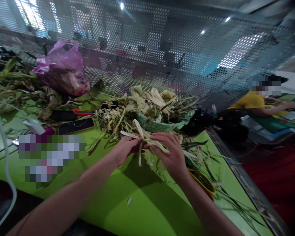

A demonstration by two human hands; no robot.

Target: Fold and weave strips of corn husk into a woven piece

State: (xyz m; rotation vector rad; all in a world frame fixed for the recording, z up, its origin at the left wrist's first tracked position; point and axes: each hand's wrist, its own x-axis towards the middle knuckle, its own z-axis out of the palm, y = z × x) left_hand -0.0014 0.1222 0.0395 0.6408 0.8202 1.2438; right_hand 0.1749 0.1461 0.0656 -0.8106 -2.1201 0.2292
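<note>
Pale strips of dried corn husk (139,128) cross each other between my two hands above the green table. My left hand (125,149) is closed, its fingers pinching the strips near where they cross; one end points up and another hangs down. From the other side my right hand (170,152) grips the same bundle between thumb and fingers, with pale strips lying along its palm side. Just behind them stands a mint-green basket (149,124) heaped with dry husks (157,98). Thin stalks and fibres (115,121) spread out from the basket's left.
A purple plastic bag (64,72) stands at the back left among more husks. Nearer lie a phone (76,126), a red-handled tool (83,112) and a white cable (6,147). A yellow-rimmed round item (204,178) sits beside my right forearm. Perforated metal screen (142,49) closes the back.
</note>
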